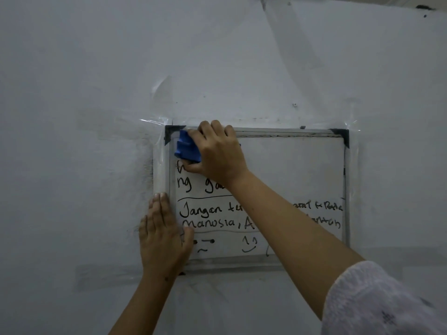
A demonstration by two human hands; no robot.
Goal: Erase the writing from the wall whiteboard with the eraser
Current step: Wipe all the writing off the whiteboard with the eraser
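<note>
My blue ridged block eraser (187,148) presses the top-left corner of the small metal-framed wall whiteboard (290,170), my right hand (217,151) clamped around it. My left hand (162,235), fingers together and flat, braces the board's lower-left frame beside black handwriting (205,216).

Two bare forearms, no watch/rings visible. Left hand (162,240): short nails, pale tips; small dark spot nr wrist. Right hand (217,151): bare too. Right sleeve (382,303): whitish textured knit w/ faint dark pattern, pushed up past elbow.
</note>
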